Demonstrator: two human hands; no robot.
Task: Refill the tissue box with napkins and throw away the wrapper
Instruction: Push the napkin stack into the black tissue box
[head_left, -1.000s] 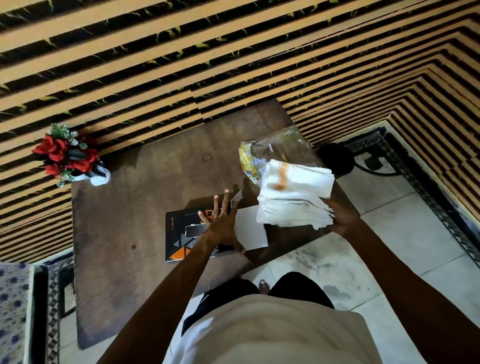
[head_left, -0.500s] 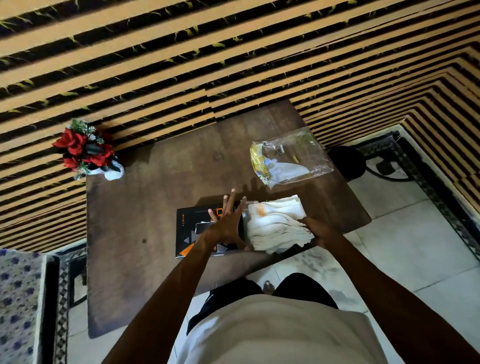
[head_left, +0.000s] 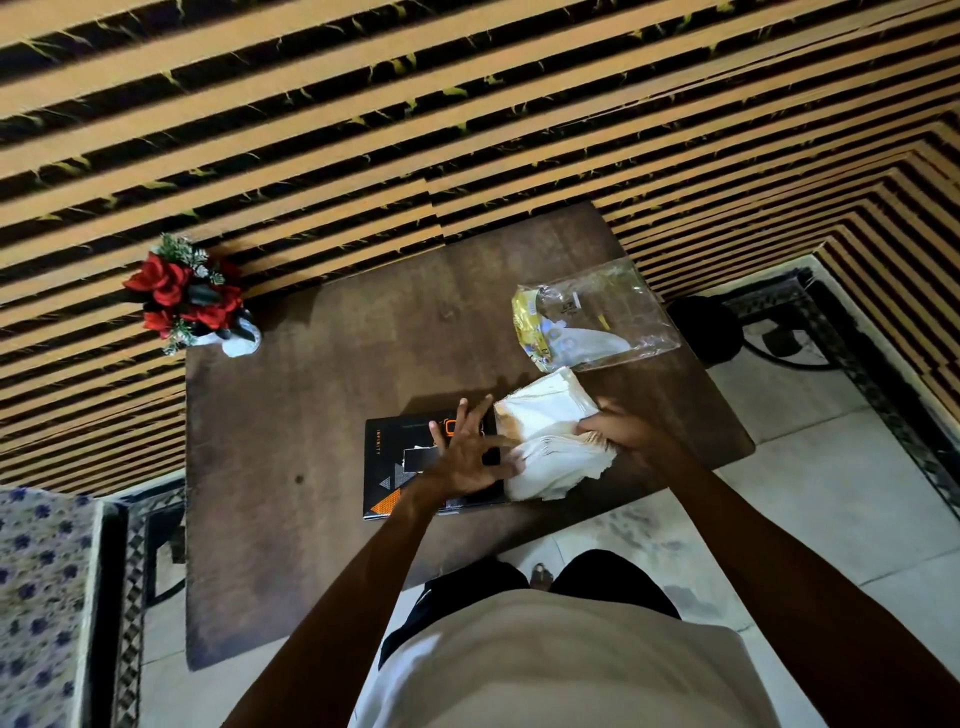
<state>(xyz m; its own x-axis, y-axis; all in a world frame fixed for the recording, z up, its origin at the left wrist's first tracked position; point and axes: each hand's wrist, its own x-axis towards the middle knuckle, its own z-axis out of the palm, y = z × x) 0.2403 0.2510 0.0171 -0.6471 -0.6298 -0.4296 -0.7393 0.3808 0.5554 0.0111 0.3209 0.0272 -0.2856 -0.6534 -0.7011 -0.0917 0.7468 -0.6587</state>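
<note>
A person stands at the near edge of a dark wooden table (head_left: 311, 415), pushing a stack of white napkins (head_left: 550, 436) into the right end of a flat black tissue box (head_left: 395, 467) that lies near that edge. The right hand (head_left: 631, 439) grasps the stack from its right side, fingers curled over the top sheets, and the stack looks partly bent where it meets the box. The left hand (head_left: 467, 457) is released, fingers spread, resting flat on the box's top to pin it down. The empty clear wrapper (head_left: 597, 317) lies farther back on the right, just beyond the napkins, not yet thrown away. A pot of red flowers (head_left: 192, 296) sits at the far left corner, well apart. To do this step well, the left hand should probably keep firm pressure so the box does not slide left, while the right squares the stack and feeds it in level; forcing it bent risks crumpling sheets or tearing the opening. How far the napkins are inside cannot be told.
</note>
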